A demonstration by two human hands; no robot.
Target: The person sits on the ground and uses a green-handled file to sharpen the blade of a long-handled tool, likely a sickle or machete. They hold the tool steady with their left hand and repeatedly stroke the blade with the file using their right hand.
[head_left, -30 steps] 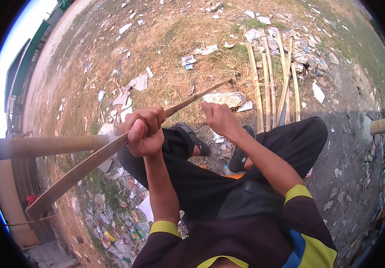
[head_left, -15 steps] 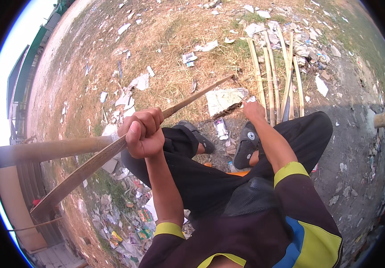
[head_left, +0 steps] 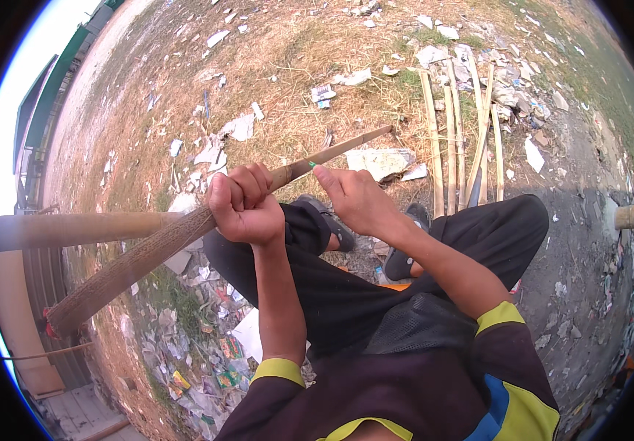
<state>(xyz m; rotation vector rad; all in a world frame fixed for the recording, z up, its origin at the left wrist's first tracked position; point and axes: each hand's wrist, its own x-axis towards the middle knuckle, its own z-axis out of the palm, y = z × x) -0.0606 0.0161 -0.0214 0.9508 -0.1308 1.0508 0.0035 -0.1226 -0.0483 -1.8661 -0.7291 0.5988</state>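
My left hand [head_left: 247, 202] is closed around a long, brown split-bamboo piece [head_left: 133, 270], which slants from lower left up to a thin tip over the grass. Its near end looks broad and rough, and a node shows just past my fist. My right hand [head_left: 360, 200] is curled beside the far part of the bamboo, thumb stretched toward it. A small green bit [head_left: 312, 164] shows at the thumb tip; what the fingers hold is hidden. Under the bamboo tip lies a flat whitish slab [head_left: 380, 162] on the ground.
Several pale bamboo strips [head_left: 435, 147] lie on the ground ahead, right of centre. A thick bamboo pole [head_left: 74, 231] runs horizontally at left, and a pole end [head_left: 631, 216] shows at right. Litter [head_left: 207, 375] and paper scraps are scattered over dry grass around my crossed legs [head_left: 479, 234].
My right hand has come up from beside the whitish slab to the bamboo. The bamboo has turned in my left hand, showing a rougher, rounder face, and its near end has shifted slightly left.
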